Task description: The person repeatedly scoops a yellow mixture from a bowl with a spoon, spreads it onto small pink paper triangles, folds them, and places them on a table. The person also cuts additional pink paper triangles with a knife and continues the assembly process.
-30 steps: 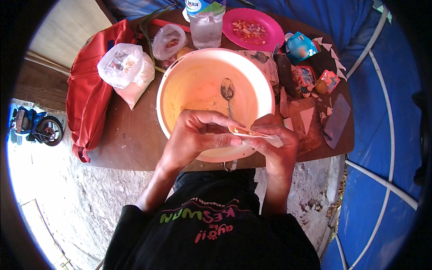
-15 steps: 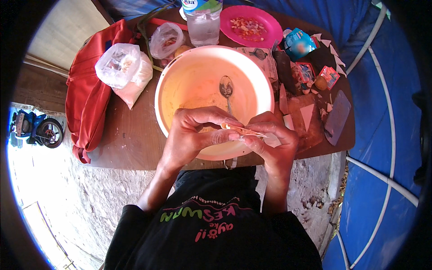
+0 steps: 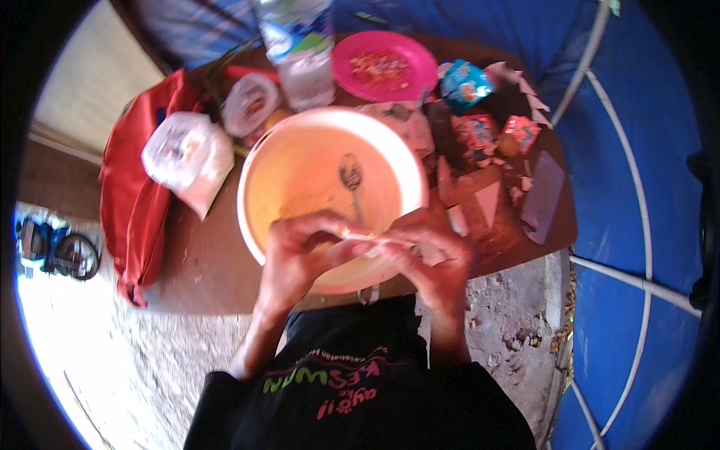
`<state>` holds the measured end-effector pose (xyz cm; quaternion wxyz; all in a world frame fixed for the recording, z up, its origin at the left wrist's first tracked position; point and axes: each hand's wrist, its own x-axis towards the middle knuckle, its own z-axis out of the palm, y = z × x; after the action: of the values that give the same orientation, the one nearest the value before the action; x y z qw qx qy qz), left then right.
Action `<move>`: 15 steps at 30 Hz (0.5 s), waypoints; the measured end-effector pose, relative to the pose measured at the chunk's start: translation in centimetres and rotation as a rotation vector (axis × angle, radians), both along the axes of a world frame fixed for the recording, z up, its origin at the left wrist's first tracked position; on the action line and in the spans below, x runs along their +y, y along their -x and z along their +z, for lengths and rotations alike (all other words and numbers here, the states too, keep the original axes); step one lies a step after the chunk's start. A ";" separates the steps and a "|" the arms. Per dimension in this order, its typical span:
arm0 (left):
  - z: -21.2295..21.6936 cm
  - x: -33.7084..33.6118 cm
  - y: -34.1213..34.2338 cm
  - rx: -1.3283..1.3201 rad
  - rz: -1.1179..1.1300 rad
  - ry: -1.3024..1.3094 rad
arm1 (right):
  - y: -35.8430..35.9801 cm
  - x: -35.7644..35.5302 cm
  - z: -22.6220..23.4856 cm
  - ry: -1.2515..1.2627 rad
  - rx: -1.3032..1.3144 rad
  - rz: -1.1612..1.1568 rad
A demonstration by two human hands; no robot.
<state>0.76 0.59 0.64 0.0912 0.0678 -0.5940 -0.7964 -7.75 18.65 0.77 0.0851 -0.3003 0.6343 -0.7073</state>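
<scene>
Both hands meet over the near side of a wide white basin, pinching a thin, flat orange-and-white piece between thumbs and fingers. Its kind is hard to make out because of blur. My left hand grips one end, with thumb and fingers closed on it. At the other end, my right hand pinches it the same way. A metal spoon lies inside the basin, its handle toward me and its lower end hidden by the hands. Yellowish residue coats part of the basin's inside.
Left of the basin are a plastic bag of white powder and red cloth. Behind stand a water bottle and a pink plate of chopped food. Packets, scraps and a cleaver-like blade lie on the right.
The view has shifted, so the table and basin sit lower and farther left in the picture. Both hands keep their pinch on the thin piece, which now looks blurred.
</scene>
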 end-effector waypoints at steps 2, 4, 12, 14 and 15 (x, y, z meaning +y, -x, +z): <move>0.3 0.0 0.1 -0.046 0.009 0.031 | 0.6 0.6 0.7 -0.107 0.092 0.014; 0.6 0.1 0.2 -0.062 0.032 0.082 | 1.3 1.2 1.3 -0.175 0.170 0.015; 1.3 1.1 1.1 -0.147 0.024 0.114 | 3.4 3.2 2.4 -0.243 0.162 0.124; 1.4 1.6 1.6 -0.188 0.060 0.099 | 4.1 3.7 2.7 -0.227 0.132 0.136; 1.6 1.8 1.5 -0.216 0.078 0.100 | 4.6 3.8 2.9 -0.207 0.141 0.120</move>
<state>-0.75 2.38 2.23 0.0608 0.1713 -0.6361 -0.7499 -12.30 22.47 3.65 0.1131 -0.3763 0.6890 -0.6090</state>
